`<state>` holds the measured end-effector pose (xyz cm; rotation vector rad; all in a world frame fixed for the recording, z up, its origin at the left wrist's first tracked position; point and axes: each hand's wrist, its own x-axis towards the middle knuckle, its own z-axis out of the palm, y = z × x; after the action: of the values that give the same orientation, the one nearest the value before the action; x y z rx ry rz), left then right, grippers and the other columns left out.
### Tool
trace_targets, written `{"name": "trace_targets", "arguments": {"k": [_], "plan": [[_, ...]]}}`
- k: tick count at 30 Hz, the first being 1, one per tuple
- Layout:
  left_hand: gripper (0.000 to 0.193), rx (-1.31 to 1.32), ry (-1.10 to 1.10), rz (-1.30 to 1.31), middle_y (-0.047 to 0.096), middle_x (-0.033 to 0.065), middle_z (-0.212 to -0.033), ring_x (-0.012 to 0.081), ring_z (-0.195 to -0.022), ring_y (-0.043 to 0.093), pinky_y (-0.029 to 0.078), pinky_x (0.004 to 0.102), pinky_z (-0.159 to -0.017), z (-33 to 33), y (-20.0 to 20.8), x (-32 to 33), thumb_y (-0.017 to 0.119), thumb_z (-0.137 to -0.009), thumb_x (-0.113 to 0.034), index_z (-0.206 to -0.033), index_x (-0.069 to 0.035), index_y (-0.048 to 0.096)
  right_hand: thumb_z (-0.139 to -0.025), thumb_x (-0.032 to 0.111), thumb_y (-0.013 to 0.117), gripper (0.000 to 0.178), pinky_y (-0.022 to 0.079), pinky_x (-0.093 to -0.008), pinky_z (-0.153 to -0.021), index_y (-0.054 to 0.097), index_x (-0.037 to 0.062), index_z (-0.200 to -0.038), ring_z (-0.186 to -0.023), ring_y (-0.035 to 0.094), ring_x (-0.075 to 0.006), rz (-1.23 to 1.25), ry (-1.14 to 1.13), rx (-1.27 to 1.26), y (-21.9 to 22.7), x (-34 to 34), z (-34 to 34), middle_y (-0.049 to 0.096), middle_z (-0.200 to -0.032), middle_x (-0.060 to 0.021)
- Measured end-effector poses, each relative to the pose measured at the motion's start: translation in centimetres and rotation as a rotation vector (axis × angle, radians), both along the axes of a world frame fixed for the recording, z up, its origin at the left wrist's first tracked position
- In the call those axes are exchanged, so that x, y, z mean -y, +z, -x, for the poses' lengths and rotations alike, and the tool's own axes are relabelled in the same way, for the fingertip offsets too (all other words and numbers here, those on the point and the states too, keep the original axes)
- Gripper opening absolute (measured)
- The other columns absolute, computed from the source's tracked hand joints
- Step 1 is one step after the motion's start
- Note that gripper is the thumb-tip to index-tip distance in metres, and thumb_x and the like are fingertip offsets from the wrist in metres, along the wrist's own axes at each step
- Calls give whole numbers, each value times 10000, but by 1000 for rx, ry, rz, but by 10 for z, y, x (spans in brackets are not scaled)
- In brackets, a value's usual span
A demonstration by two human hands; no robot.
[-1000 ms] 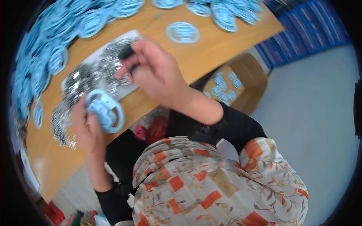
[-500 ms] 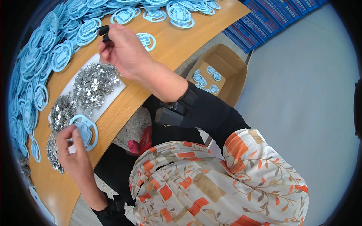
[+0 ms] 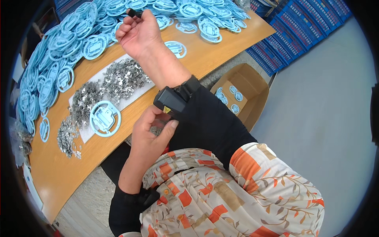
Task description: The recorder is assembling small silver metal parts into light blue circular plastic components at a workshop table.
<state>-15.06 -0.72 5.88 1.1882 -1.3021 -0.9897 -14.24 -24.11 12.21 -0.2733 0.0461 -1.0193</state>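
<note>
My right hand (image 3: 140,35) is raised over the far side of the table, palm turned up. Its fingers are curled, with a black cover on a fingertip, and nothing shows in its palm. My left hand (image 3: 150,138) is beside the black box (image 3: 169,100) strapped to my right wrist. Its thumb stands apart from the bent fingers, which reach the box's lower edge; their tips are partly hidden. A light-blue round plastic piece (image 3: 94,123) lies at the near edge of a white foam sheet (image 3: 87,134). Small silvery metal clips (image 3: 124,79) are heaped on that sheet.
Many light-blue round pieces (image 3: 51,79) are piled along the far and left sides of the wooden table (image 3: 75,173). One more piece (image 3: 176,49) lies beside my right forearm. A cardboard box (image 3: 258,96) with several pieces stands beyond the table edge; blue printed stacks (image 3: 304,31) are behind it.
My left hand has let go of the light-blue piece, now on the table, and moved right to the box on my right wrist. My right hand has risen and turned palm up.
</note>
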Motion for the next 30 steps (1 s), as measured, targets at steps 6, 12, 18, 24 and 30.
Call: {"name": "trace_targets", "arguments": {"k": [6, 12, 18, 24, 30], "plan": [[191, -91, -2, 89, 609, 49, -870, 126, -730, 580, 478, 264, -679, -5, -13, 1, 717, -850, -83, -946, -16, 565, -925, 250, 456, 237, 378, -315, -546, 573, 53, -863, -564, 413, -156, -29, -32, -6, -5, -7, -6, 499, -662, -25], [117, 109, 56, 188, 575, 74, -853, 164, -746, 585, 472, 274, -681, -20, 2, -11, 674, -869, -38, -865, 4, 565, -923, 246, 458, 232, 378, -325, -552, 587, 61, -867, -554, 427, -158, 51, -48, -100, -5, -14, -8, 523, -633, -31], [77, -26, 24, 150, 586, 43, -952, 120, -811, 592, 485, 252, -743, -24, -15, -12, 612, -919, -4, -993, 1, 592, -932, 237, 481, 216, 391, -331, -539, 601, 60, -901, -531, 473, -151, 351, -20, -227, 5, -44, -8, 593, -634, -41], [179, -339, 42, 121, 571, 25, -1090, 83, -1013, 545, 445, 246, -893, -20, -14, -1, 530, -972, -6, -1151, -13, 543, -989, 283, 364, 325, 385, -277, -506, 557, 45, -881, -543, 414, -120, 63, 297, 125, 11, -45, -15, 496, -647, 2], [220, -385, -68, 160, 583, 13, -1077, 79, -1025, 542, 441, 250, -865, -14, -4, 11, 479, -962, -1, -1162, -45, 559, -946, 119, 359, 199, 416, -293, -497, 435, 20, -790, -528, 413, -179, -21, 221, 290, 39, -27, 16, 434, -658, -62]]}}
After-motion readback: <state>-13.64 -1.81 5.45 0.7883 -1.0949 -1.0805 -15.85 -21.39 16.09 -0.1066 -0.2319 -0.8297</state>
